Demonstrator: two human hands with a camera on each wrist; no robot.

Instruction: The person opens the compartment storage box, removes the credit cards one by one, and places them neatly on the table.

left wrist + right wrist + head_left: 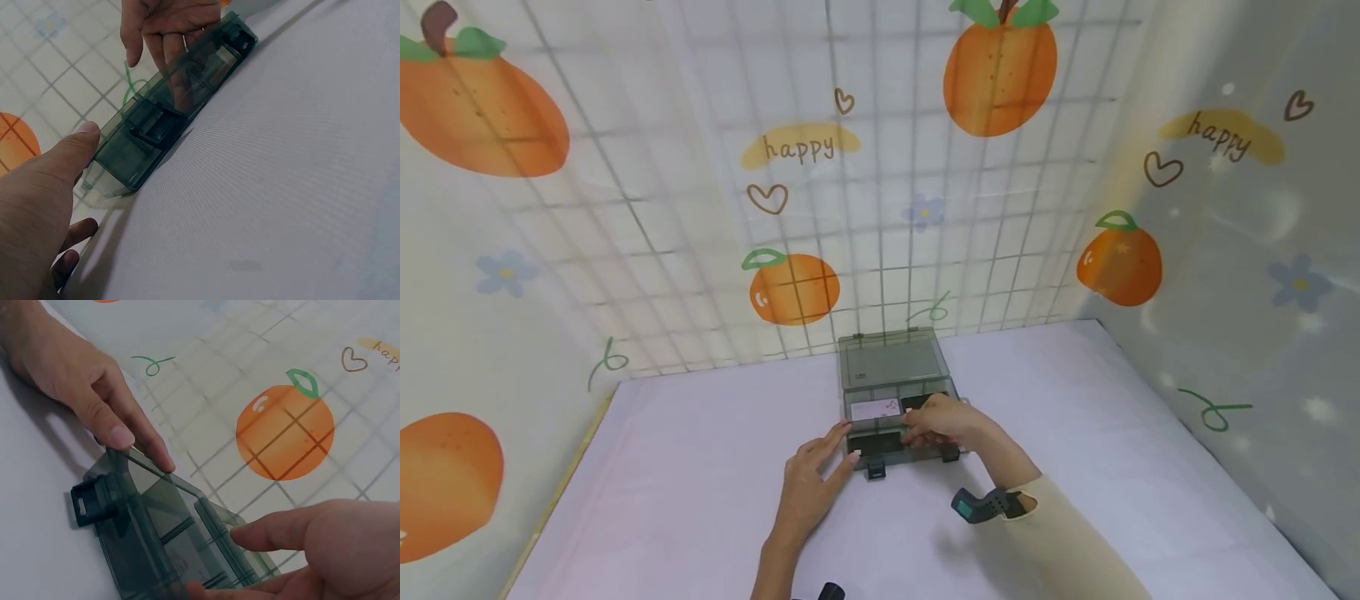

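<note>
Left hand [811,487] with straight fingers steadying smoky translucent plastic box [898,408] on pale lilac counter [700,500], right hand [943,421] pinching inside, left wrist view: thumb against ribbed latched wall, right wrist view: rectangular compartments.

Glossy translucent plastic box [895,392] on a matt, finely woven cloth [1075,417].

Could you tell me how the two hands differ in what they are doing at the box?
The left hand braces the box's near left corner with straightish fingers; the right hand reaches over the front, fingers curled inside. The right arm has a beige sleeve; the left is bare. Both touch the same box.
</note>
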